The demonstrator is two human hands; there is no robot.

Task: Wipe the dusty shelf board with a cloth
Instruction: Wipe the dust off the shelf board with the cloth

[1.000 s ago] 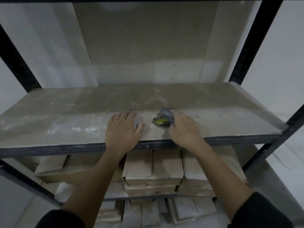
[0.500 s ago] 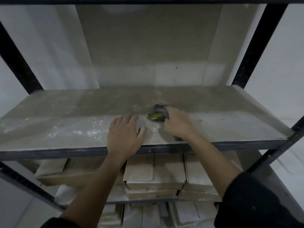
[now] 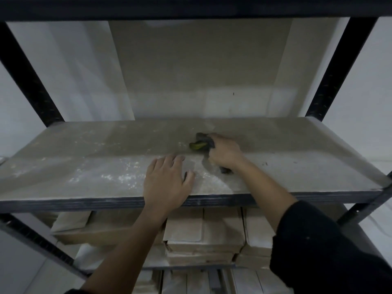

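Scene: A person reaches both arms onto the middle shelf board (image 3: 297, 149) of a black metal rack (image 3: 339, 77), seen from a head-worn camera.
Right hand: The right hand (image 3: 224, 152) has its fingers curled round a bunched grey and yellow-green cloth (image 3: 201, 142), pressed to the board near its middle, well in from the front edge.
Left hand: The left hand (image 3: 166, 183) lies flat with fingers spread, palm down near the front edge, holding nothing.
Dust: White dust (image 3: 114, 177) speckles the board to the left of both hands; the stretch to the right of the cloth looks smoother, with a few dark specks.
Step in hand: Wiping, apparently about half done.
Doing it well: Keep the cloth flat under steady pressure, work in overlapping passes toward one edge so dust gathers and does not scatter, and lift the bracing hand to reach the patch beneath it.
Risk: Loose dust may fall on the stacked cardboard boxes (image 3: 203, 234) on the shelf below.
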